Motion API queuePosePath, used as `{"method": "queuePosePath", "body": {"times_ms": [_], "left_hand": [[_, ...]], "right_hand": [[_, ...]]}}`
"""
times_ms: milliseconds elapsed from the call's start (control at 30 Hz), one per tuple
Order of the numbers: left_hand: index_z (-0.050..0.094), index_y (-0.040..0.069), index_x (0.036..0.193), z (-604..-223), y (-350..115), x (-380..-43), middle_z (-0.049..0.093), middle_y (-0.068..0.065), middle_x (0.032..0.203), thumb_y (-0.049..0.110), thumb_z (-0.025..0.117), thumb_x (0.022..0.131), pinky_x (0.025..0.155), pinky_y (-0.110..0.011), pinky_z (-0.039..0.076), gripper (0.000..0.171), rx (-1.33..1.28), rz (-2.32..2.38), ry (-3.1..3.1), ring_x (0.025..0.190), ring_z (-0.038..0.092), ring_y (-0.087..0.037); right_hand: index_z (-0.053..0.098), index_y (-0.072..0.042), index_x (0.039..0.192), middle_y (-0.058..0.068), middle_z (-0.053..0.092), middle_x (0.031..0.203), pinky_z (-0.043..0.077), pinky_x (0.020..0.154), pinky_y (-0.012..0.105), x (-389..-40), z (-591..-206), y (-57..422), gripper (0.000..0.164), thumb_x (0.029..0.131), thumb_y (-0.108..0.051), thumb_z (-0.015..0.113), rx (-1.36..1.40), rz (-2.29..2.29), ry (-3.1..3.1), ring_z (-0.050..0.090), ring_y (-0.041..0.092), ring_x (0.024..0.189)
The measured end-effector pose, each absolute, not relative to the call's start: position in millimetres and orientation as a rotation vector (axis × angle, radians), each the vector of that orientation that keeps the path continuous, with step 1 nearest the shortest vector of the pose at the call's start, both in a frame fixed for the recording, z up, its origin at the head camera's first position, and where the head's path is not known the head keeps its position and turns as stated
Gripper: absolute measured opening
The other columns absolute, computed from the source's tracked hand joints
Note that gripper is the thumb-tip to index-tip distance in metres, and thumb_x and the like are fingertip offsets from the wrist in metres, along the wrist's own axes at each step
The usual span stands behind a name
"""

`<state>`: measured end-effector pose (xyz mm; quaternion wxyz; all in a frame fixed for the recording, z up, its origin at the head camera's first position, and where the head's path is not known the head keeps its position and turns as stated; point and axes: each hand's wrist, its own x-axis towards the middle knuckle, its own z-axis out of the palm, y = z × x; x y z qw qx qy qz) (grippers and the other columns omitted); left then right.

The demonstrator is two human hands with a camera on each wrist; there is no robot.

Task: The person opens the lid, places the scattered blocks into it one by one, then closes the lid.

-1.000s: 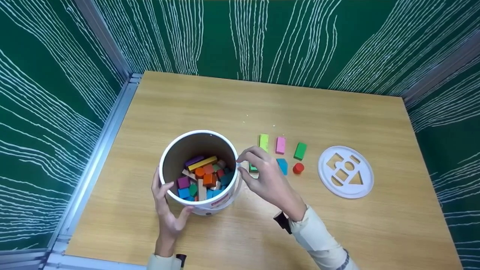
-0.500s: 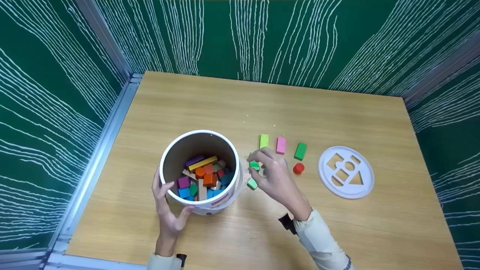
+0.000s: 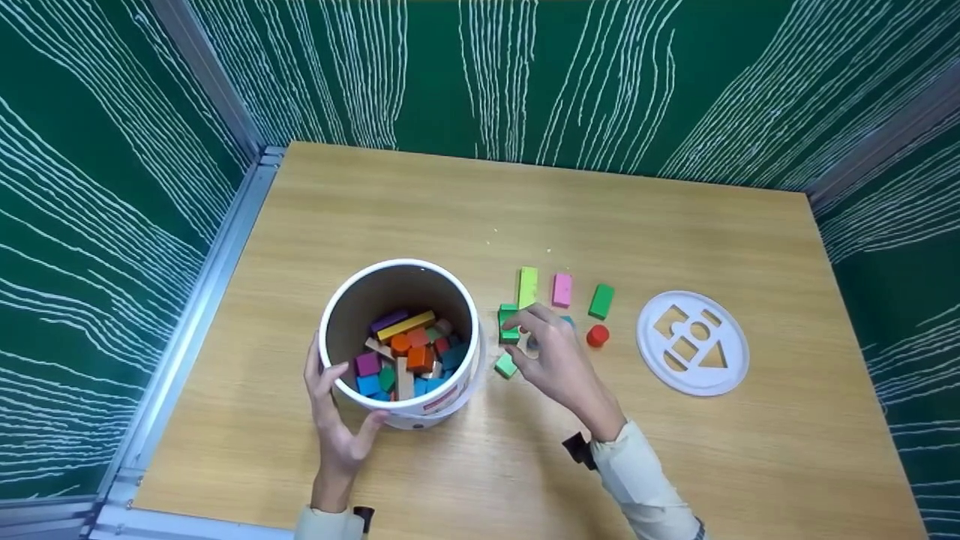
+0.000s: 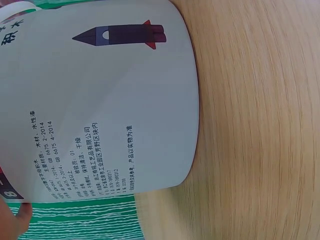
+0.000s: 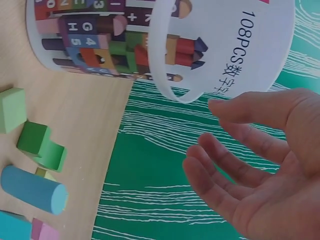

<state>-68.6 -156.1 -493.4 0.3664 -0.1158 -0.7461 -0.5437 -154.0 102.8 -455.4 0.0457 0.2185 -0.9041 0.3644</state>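
Observation:
My left hand [image 3: 336, 431] grips the left side of a white bucket [image 3: 420, 415], a finger over its rim and the thumb on its wall. Inside lie several coloured wooden blocks [image 3: 418, 358]. In the left wrist view, the bucket [image 4: 125, 100] bears a rocket picture and print. My right hand [image 3: 559, 360] hovers to the right of the bucket, fingers loosely bent around nothing. Close to its fingertips are a green notched block [image 3: 508, 334] and a mint green block [image 3: 506, 365]. A blue cylinder [image 5: 32, 190] shows in the right wrist view, mostly hidden by the hand from above.
A lime block [image 3: 528, 285], a pink block [image 3: 562, 290], a green block [image 3: 601, 301] and a red cylinder [image 3: 598, 335] stand on the wooden table [image 3: 600, 225]. Further right lies a white lid [image 3: 731, 360] with shaped holes. The bucket's white handle [image 5: 160, 50] hangs down its side.
My right hand has drawn back from the bucket's right rim and moved right, uncovering the green notched block and the mint block. The left hand and bucket stay in place.

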Motion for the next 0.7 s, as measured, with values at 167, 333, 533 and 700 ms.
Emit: {"method": "queuePosePath", "body": {"times_ms": [167,333,533,700], "left_hand": [[0.040,-0.004,0.109,-493.5,-155.7,-69.7,0.017,-0.035,0.133,0.041,0.063,0.073,0.103,-0.042,0.025,0.063,-0.315,-1.395,-1.901,0.123,0.020,-0.041],[0.040,-0.004,0.109,-493.3,-155.9,-70.6,0.017,-0.035,0.132,0.042,0.063,0.073,0.103,-0.042,0.025,0.062,-0.324,-1.399,-1.889,0.123,0.020,-0.041],[0.040,-0.004,0.109,-493.4,-156.4,-70.5,0.017,-0.035,0.133,0.041,0.064,0.073,0.103,-0.042,0.025,0.062,-0.320,-1.406,-1.893,0.123,0.020,-0.041],[0.039,-0.003,0.110,-493.2,-156.8,-70.1,0.017,-0.034,0.133,0.041,0.063,0.073,0.103,-0.042,0.024,0.062,-0.311,-1.405,-1.905,0.124,0.019,-0.040]], "right_hand": [[0.064,-0.016,0.090,-0.008,0.053,0.088,0.046,0.060,0.021,-153.1,-459.6,104.9,0.026,0.068,-0.005,0.071,0.641,1.102,-2.810,0.050,0.013,0.073],[0.063,-0.017,0.091,-0.007,0.052,0.088,0.047,0.063,0.022,-152.7,-463.0,105.3,0.028,0.067,-0.005,0.073,0.640,1.105,-2.838,0.050,0.014,0.076],[0.063,-0.017,0.091,-0.006,0.052,0.090,0.049,0.066,0.022,-153.4,-468.3,105.9,0.030,0.067,-0.005,0.074,0.620,1.118,-2.871,0.052,0.018,0.078],[0.063,-0.015,0.092,-0.001,0.053,0.094,0.052,0.069,0.028,-154.6,-473.6,105.9,0.031,0.066,-0.003,0.073,0.599,1.163,-2.892,0.053,0.021,0.080]]}}
